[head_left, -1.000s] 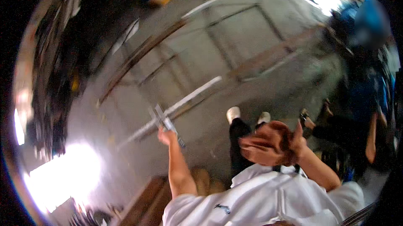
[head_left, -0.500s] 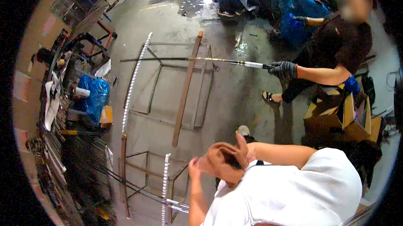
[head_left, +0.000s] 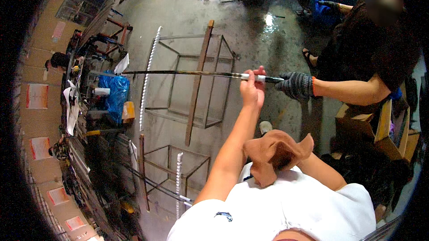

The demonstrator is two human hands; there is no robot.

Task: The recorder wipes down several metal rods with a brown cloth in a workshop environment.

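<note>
The left hand [head_left: 252, 91] has moved out to the rod [head_left: 178, 72], fingers pinching its white band [head_left: 259, 78]; just right of them, a co-worker's glove [head_left: 296, 85] hasn't released. Cloth [head_left: 268, 145] hides the right hand's fingers: can't tell.

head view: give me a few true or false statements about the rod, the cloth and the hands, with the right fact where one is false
1. The person's left hand is at the white section of the dark rod. True.
2. The brown cloth lies on the floor. False: the brown cloth is raised in front of the white shirt.
3. The co-worker's hand on the rod is bare. False: it wears a dark grey glove.
4. In this view the rod crosses the brown bar. True.
</note>
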